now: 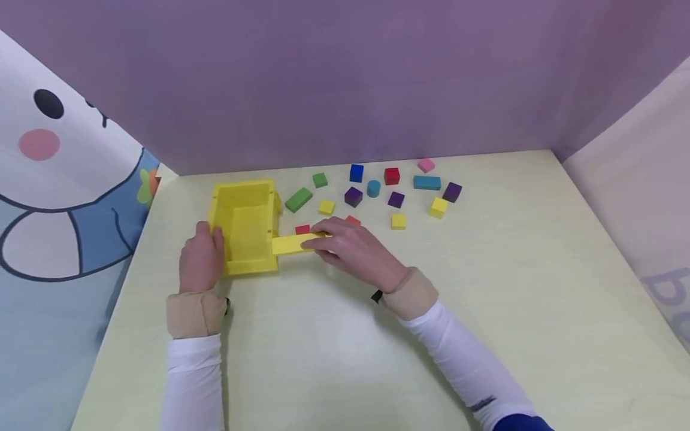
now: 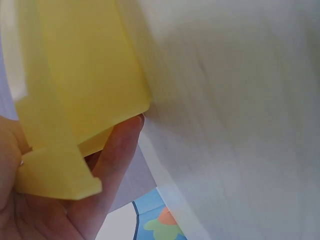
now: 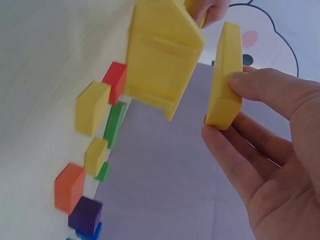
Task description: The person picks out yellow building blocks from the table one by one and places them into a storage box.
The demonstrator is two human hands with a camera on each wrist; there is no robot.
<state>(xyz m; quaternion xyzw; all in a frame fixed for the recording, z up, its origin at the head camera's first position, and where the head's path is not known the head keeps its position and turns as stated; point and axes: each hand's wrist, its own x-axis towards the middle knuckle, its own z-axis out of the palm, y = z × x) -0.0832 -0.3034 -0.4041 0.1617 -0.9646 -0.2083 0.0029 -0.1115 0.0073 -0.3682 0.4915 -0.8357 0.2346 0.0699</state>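
A yellow plastic bin (image 1: 249, 230) stands on the left part of the table. My left hand (image 1: 202, 258) grips its left wall; in the left wrist view a finger (image 2: 117, 160) reaches under the bin's rim (image 2: 60, 175). My right hand (image 1: 353, 248) pinches a long yellow block (image 1: 291, 244) between thumb and fingertips. In the right wrist view the yellow block (image 3: 226, 75) is held up above the table, beside the bin (image 3: 162, 55). From the head view, its left end meets the bin's right rim. The bin's visible floor bears no blocks.
Loose blocks lie right of the bin: a green bar (image 1: 299, 200), a red block (image 1: 302, 229) near my right fingers, a purple cube (image 1: 353, 197), a blue cylinder (image 1: 374, 188), a light-blue bar (image 1: 427, 182) and several others. A purple wall (image 1: 345, 90) backs the table.
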